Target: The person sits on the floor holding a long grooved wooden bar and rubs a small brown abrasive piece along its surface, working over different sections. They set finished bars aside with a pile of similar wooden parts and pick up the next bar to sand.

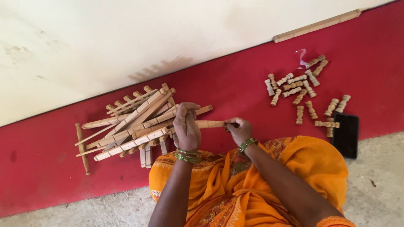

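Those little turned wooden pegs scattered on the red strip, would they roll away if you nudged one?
Probably a little: the small turned pegs look round and lie on their sides, so a push may roll them. Their bulged, ringed shape would likely make them curve and stop soon. They look like solid wood, so likely stiff and light, not fragile.
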Demonstrator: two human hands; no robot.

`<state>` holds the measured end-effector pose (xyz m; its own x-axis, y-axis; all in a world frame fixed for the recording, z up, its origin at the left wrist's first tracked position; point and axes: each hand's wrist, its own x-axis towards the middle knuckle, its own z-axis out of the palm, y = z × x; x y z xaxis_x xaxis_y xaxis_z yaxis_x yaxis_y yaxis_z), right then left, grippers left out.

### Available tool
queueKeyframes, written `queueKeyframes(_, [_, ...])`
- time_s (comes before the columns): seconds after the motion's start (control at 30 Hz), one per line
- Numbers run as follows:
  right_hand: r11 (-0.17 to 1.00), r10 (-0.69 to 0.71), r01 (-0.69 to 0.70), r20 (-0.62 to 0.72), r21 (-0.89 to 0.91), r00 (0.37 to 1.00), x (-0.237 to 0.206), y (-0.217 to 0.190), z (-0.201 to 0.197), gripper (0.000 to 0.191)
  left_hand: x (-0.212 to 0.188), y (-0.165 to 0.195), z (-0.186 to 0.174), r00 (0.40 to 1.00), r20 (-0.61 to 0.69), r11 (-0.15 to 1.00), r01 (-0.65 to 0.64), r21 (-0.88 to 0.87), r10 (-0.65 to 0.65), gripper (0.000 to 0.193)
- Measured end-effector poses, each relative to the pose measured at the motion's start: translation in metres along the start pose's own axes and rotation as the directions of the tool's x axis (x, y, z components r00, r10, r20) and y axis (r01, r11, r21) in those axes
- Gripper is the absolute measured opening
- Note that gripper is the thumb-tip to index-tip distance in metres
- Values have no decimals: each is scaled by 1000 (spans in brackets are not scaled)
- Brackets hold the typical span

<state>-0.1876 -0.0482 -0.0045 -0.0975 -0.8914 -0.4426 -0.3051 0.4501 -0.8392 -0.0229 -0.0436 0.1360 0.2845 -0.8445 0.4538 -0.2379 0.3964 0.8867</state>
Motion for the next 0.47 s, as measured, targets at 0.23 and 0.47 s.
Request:
queueKeyframes(0.23, [787, -566, 560, -59, 260, 822, -80, -76, -16, 9, -17, 20, 7, 995, 37, 993, 96, -71, -93, 29])
queueKeyframes(0.47, [581, -683, 615, -93, 533, 725, -140, -101, -46, 9, -39, 44, 5, 991, 112, 994, -77, 77, 68, 28])
